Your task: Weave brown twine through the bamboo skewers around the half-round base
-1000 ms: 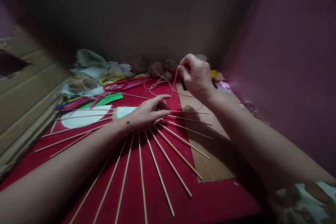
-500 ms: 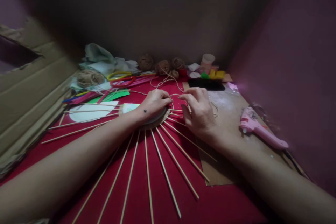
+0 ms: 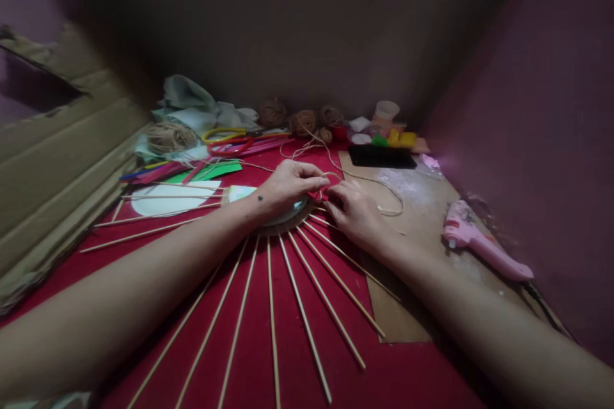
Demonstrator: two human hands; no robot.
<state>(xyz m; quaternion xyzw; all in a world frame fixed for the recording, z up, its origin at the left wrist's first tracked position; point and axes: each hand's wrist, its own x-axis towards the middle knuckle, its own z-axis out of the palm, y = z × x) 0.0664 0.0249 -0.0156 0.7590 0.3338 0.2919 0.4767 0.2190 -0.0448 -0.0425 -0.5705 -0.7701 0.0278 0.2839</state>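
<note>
A round disc [image 3: 283, 222] lies on the red surface, with several thin wooden sticks [image 3: 300, 313] fanning out from its rim. Above its right edge, my left hand [image 3: 297, 184] pinches the twine [image 3: 330, 174] between thumb and fingers. Close beside it my right hand [image 3: 352, 208] is closed, its fingertips also at the twine near the stick bases. From there the strand loops over the cardboard on the right. The left forearm and hand cover part of the disc and some sticks.
Balls of twine [image 3: 303, 121] sit at the back, near scissors [image 3: 225, 140] and crumpled cloth [image 3: 187, 102]. On the right, a pink glue gun [image 3: 484, 243] and a black phone-like slab [image 3: 382, 156] rest on a cardboard sheet [image 3: 403, 326]. A white oval piece [image 3: 175, 199] lies left.
My left hand has lifted slightly and reached right. My right hand has lowered and closed its fingers, so both hands now meet at the twine. The view has shifted slightly.
</note>
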